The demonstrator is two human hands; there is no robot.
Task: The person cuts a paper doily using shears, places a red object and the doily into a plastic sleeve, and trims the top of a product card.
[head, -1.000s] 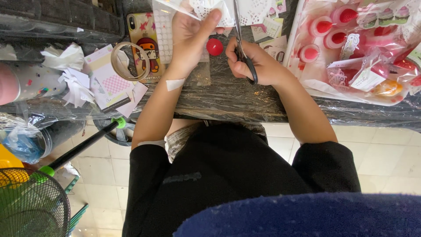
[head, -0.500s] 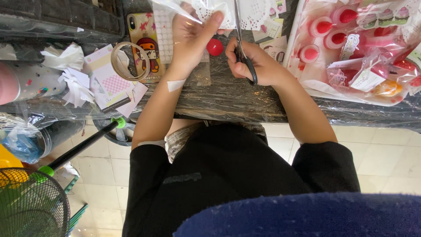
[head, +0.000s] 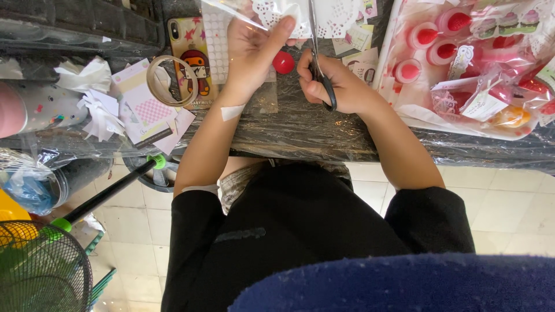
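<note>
My right hand (head: 338,86) is gripping the scissors (head: 317,49), blades pointing toward the table's far edge, just right of the clear bag (head: 272,14) my left hand (head: 251,49) is pinching.

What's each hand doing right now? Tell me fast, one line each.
Left hand: fingers pinched on the clear plastic bag with white doily paper inside.
Right hand: fingers closed through the handles of the black scissors, blades pointing at the bag.

Glossy film, shiny steel, matt paper.
I see metal scissors (head: 319,63) with black plastic handles, lacy white paper (head: 335,14), a crinkled clear wrap over the dark worktop (head: 300,130), and glossy red plastic cups (head: 428,37) at upper right.
</note>
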